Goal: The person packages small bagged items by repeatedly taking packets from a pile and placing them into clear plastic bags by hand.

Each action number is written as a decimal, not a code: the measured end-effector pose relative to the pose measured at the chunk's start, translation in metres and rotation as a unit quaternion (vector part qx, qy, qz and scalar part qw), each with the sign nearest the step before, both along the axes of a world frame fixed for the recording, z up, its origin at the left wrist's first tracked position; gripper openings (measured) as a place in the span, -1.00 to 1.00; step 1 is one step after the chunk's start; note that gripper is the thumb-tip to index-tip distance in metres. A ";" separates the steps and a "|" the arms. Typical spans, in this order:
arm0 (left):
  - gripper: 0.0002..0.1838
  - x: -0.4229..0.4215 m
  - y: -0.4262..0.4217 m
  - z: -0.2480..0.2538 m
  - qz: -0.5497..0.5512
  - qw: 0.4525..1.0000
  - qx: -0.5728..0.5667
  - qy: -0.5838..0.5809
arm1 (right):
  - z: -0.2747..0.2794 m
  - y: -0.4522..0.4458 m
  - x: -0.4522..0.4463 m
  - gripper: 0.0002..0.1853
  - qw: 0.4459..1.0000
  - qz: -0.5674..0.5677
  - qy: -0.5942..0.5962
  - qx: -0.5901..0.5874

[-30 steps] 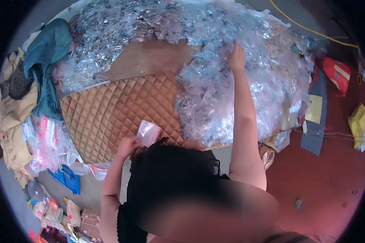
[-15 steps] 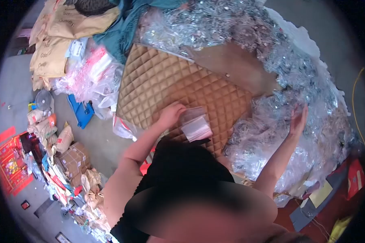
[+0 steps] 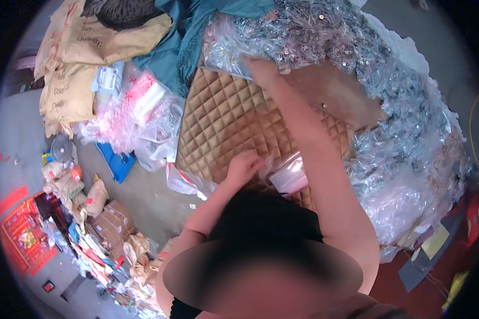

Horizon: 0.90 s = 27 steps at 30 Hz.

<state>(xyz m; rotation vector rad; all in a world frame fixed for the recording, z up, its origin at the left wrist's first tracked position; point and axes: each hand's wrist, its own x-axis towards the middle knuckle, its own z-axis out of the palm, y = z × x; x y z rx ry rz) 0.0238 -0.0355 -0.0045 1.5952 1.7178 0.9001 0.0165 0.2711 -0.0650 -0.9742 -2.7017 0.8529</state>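
Note:
Over the brown quilted mat (image 3: 218,106), my left hand (image 3: 245,167) has its fingers closed on a clear plastic bag. Just right of it lies a stack of clear bags with pinkish edges (image 3: 290,174), near my body. My right hand (image 3: 261,72) reaches across to the mat's far edge, beside small clear packets (image 3: 223,48); its fingers are smeared by motion. A large heap of clear packets with small metal pieces (image 3: 410,133) curves round the far and right sides of the brown board (image 3: 335,90).
A teal cloth (image 3: 181,48) and brown paper sacks (image 3: 66,98) lie at the left, next to a pile of plastic bags (image 3: 133,117). On the floor are a blue object (image 3: 117,162), a carton (image 3: 112,223) and a fan (image 3: 62,149).
My right hand has moved from the heap on the right to the mat's far edge. My left hand stays by the stack of bags. The view has turned toward the left.

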 end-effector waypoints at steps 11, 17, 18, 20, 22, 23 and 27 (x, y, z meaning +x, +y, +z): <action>-0.80 -0.053 0.027 -0.014 0.090 0.980 0.087 0.154 | -0.068 0.041 0.103 -0.49 0.890 -0.250 0.286 -0.250; -0.74 -0.069 0.054 0.007 0.087 0.970 0.104 0.203 | 0.063 0.073 0.035 -0.65 0.969 -0.183 0.100 0.132; -0.65 -0.070 0.055 0.010 0.093 0.970 0.099 0.200 | 0.053 0.081 0.023 -0.62 0.966 -0.183 0.001 0.180; -0.57 -0.065 0.054 0.023 0.100 0.970 0.095 0.198 | 0.041 0.080 0.017 -0.59 0.953 -0.180 -0.096 0.224; -0.47 -0.053 0.049 0.041 0.142 0.988 -0.049 -0.020 | 0.036 0.080 0.012 -0.63 0.925 -0.223 0.014 0.308; -0.47 -0.053 0.044 0.038 0.148 0.988 -0.043 -0.018 | 0.034 0.079 0.012 -0.63 0.925 -0.218 0.020 0.312; -0.45 -0.054 0.015 0.009 0.098 0.979 -0.179 -0.003 | 0.038 0.044 0.058 -0.69 0.962 -0.229 0.131 0.072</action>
